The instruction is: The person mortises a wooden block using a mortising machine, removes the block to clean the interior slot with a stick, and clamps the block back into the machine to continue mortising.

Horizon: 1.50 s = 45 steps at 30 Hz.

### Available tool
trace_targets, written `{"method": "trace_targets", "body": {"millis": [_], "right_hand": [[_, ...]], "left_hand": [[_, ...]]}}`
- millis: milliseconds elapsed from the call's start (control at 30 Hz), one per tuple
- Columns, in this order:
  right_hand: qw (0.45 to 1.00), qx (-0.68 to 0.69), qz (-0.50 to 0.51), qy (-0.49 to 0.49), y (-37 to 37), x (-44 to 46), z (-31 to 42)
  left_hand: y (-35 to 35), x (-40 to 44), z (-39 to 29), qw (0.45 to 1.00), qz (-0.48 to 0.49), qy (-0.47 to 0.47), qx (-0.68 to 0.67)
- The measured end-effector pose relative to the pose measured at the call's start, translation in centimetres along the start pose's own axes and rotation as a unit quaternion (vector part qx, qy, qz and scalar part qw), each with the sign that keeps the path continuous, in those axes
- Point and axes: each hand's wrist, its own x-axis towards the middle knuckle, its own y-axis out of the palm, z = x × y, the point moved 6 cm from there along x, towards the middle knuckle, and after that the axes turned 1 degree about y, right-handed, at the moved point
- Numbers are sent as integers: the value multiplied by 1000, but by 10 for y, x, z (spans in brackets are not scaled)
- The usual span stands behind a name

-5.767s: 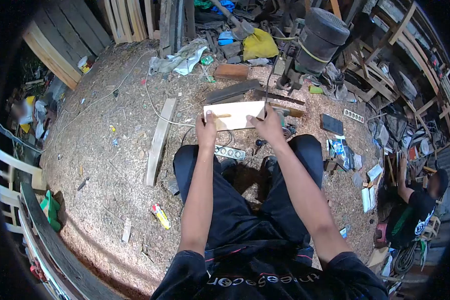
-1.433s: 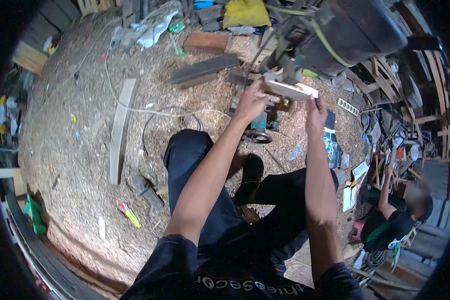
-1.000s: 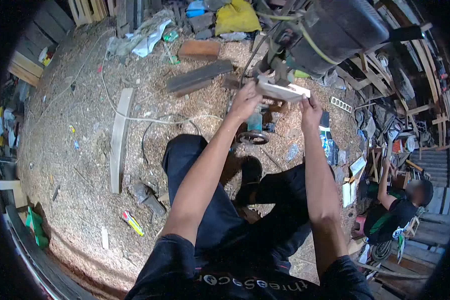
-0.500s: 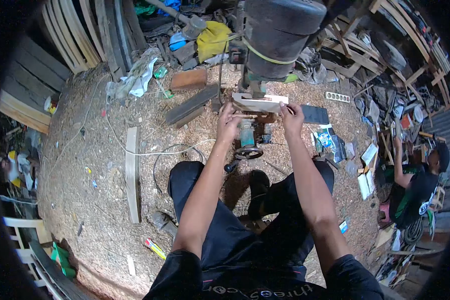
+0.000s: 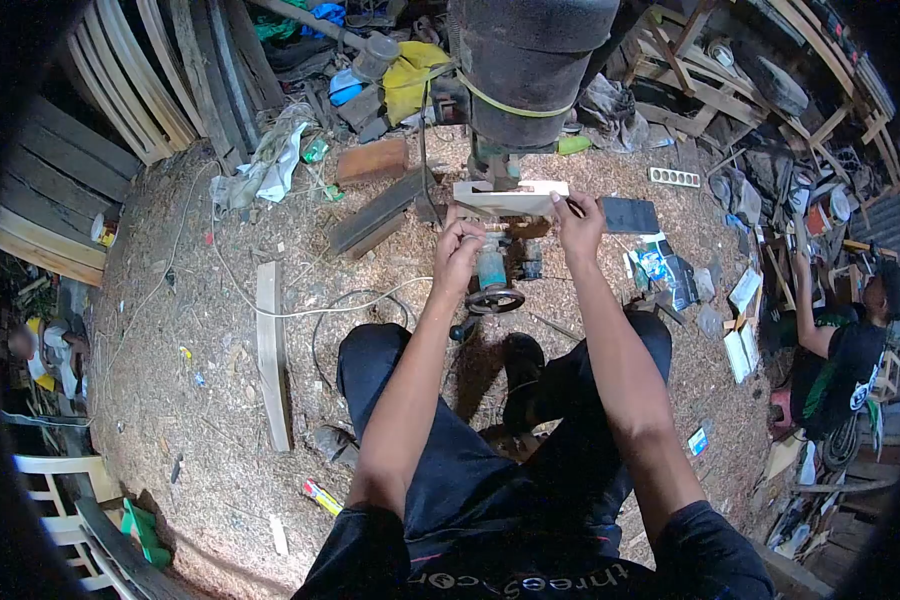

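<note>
A pale wooden board (image 5: 515,203) lies across the front of a machine, under its chuck (image 5: 500,172); a notch shows in its upper edge. My right hand (image 5: 581,226) pinches the board's right end, and a small dark shape shows between its fingers. At the other end, my left hand (image 5: 457,255) is closed with curled fingers against the board's lower left corner, its grip partly hidden. Below the board are the machine's green base (image 5: 491,266) and a round handwheel (image 5: 495,301). The large dark motor housing (image 5: 530,70) hangs above.
Wood shavings cover the ground. Dark timber (image 5: 382,215) and a reddish block (image 5: 372,160) lie left of the machine. A long plank (image 5: 270,350) and a cable (image 5: 340,308) are nearer me. A power strip (image 5: 674,177) lies right; another person (image 5: 838,350) sits far right.
The view has shifted slightly, moving the machine a little left in the picture. My left hand has slid lower at the board's left end, fingers more curled. My right hand keeps its hold.
</note>
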Motion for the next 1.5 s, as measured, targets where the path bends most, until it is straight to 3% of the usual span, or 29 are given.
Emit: {"method": "trace_targets", "body": {"millis": [67, 167, 267, 367, 667, 767, 1500], "right_hand": [[999, -30, -12, -23, 0, -6, 16], [999, -36, -17, -30, 0, -5, 15], [1000, -13, -7, -25, -1, 3, -4], [1000, 4, -3, -19, -1, 3, -6], [1000, -6, -4, 4, 1, 0, 1], [1000, -15, -6, -2, -1, 5, -10], [1000, -4, 1, -5, 0, 1, -3]], "left_hand": [[0, 1, 2, 999, 12, 40, 33], [0, 0, 2, 1000, 16, 11, 17], [-3, 0, 14, 994, 47, -90, -27], [-4, 1, 15, 999, 22, -37, -13], [0, -2, 3, 999, 31, -44, -2], [-3, 1, 11, 1000, 4, -6, -5], [-2, 0, 2, 998, -8, -57, -39]]}}
